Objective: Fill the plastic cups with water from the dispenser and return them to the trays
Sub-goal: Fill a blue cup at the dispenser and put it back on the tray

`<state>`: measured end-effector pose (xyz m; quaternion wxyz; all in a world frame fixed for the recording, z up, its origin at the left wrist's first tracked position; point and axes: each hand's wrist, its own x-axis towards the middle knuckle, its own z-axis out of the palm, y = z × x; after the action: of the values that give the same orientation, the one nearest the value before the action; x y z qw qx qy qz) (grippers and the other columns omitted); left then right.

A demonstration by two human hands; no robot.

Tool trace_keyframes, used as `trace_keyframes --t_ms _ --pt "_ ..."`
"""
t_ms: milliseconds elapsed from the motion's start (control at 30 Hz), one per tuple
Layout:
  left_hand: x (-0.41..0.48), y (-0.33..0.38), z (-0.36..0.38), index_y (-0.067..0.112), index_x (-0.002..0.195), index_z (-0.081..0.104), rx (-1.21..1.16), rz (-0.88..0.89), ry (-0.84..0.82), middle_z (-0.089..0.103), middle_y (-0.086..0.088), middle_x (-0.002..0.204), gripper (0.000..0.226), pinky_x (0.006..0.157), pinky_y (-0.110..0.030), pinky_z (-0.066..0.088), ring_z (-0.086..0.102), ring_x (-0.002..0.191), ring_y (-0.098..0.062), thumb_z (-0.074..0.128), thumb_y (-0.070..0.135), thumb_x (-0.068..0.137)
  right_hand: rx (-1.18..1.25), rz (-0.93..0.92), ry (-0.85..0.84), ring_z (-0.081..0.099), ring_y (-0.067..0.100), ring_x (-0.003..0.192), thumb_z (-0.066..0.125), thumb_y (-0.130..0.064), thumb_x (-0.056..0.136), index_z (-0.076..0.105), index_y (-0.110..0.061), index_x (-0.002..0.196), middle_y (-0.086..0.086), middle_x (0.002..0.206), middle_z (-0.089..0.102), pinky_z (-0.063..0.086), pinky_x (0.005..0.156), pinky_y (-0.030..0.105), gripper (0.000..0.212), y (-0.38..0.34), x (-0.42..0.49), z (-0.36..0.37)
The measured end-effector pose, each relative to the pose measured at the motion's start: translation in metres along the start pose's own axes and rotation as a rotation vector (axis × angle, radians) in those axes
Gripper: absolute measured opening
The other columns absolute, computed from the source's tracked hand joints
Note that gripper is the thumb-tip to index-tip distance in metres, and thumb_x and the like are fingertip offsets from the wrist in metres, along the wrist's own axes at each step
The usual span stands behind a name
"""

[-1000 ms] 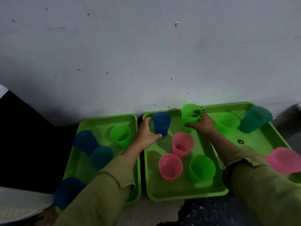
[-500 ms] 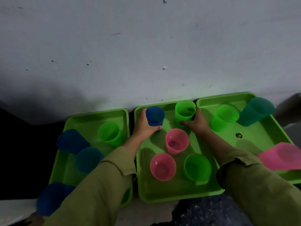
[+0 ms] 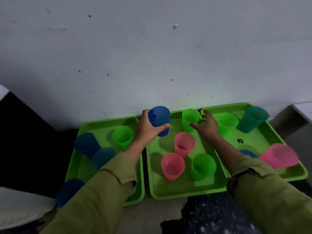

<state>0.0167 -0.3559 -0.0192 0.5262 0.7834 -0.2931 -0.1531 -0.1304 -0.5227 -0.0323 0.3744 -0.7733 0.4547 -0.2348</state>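
Note:
Three green trays lie side by side against a wall: left tray [image 3: 101, 121], middle tray [image 3: 185, 191], right tray [image 3: 228, 107]. My left hand [image 3: 146, 129] grips a blue cup [image 3: 160, 119] and holds it raised over the back left corner of the middle tray. My right hand [image 3: 207, 125] is around a green cup [image 3: 190, 118] standing at the back of the middle tray, with the thumb across its front and the fingers at its right side. No water dispenser is in view.
The middle tray also holds two pink cups [image 3: 184, 144] [image 3: 172, 166] and a green cup [image 3: 202, 166]. Several blue, teal and green cups stand on the left tray. The right tray holds green [image 3: 227, 122], teal [image 3: 252, 119], pink [image 3: 278, 156] and blue [image 3: 248, 152] cups.
My left hand closed round the blue cup and lifted it off the middle tray. My right hand stayed at the green cup, which still stands on the tray.

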Motion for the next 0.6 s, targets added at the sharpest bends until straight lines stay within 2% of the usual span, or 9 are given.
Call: trace_keyframes --t_ms 67,133,233,467,600 --pt "-0.009 0.007 -0.014 0.020 0.115 0.043 -0.042 0.026 0.003 0.056 0.000 0.114 0.072 0.078 -0.027 0.049 0.057 0.099 -0.017 0.087 0.032 0.059 0.002 -0.014 0.049 0.056 0.031 0.111 0.080 -0.015 0.070 0.041 -0.005 0.132 0.017 0.126 0.057 0.040 0.084 0.026 0.074 -0.013 -0.009 -0.006" --pt "-0.022 0.012 -0.033 0.024 0.112 0.043 -0.078 0.054 0.011 0.055 0.000 0.113 0.069 0.079 -0.031 0.052 0.059 0.099 -0.018 0.086 0.035 0.059 0.015 -0.033 0.060 0.051 0.031 0.120 0.078 -0.017 0.073 0.036 -0.006 0.138 0.017 0.134 0.051 0.040 0.096 0.033 0.079 -0.030 -0.023 -0.009" --pt "-0.043 0.017 -0.060 0.030 0.108 0.043 -0.102 0.091 0.026 0.053 0.006 0.110 0.067 0.076 -0.028 0.051 0.058 0.098 -0.014 0.085 0.039 0.058 0.012 -0.086 0.061 0.045 0.032 0.127 0.076 -0.017 0.075 0.034 -0.005 0.140 0.017 0.140 0.045 0.038 0.105 0.041 0.078 -0.057 -0.046 -0.009" --pt "-0.105 0.011 -0.137 0.032 0.107 0.046 -0.232 0.156 0.068 0.058 0.011 0.106 0.062 0.077 -0.027 0.054 0.060 0.095 -0.007 0.084 0.041 0.059 0.069 -0.159 0.028 0.052 0.030 0.119 0.074 -0.014 0.077 0.044 -0.006 0.132 0.015 0.133 0.052 0.043 0.100 0.041 0.063 -0.126 -0.127 0.031" --pt "-0.141 -0.002 -0.187 0.033 0.107 0.046 -0.264 0.175 0.035 0.059 0.010 0.108 0.059 0.076 -0.018 0.050 0.059 0.096 -0.007 0.084 0.040 0.061 0.156 -0.150 0.064 0.062 0.029 0.104 0.070 -0.009 0.079 0.054 -0.001 0.120 0.015 0.118 0.062 0.048 0.087 0.033 0.044 -0.158 -0.184 0.071"
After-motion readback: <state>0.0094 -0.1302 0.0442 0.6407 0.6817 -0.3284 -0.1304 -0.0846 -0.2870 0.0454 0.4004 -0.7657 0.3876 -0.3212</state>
